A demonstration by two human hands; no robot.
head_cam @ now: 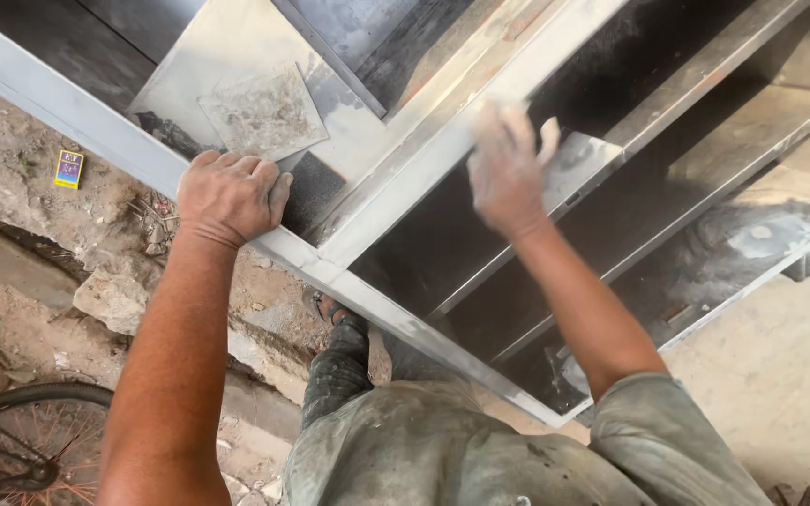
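A long stainless steel shelf frame lies on its side across the view, with several dusty shelves inside. My left hand rests knuckles up on the frame's near edge, fingers curled over the rail beside a dark sandpaper sheet. My right hand, white with dust and blurred, presses flat on a cross rail of the frame. Whether anything lies under its palm I cannot tell.
A worn grey sheet lies on a shelf panel. A small yellow and blue box sits on the dirt at left, with a stone and a bicycle wheel below. Pale concrete floor is at right.
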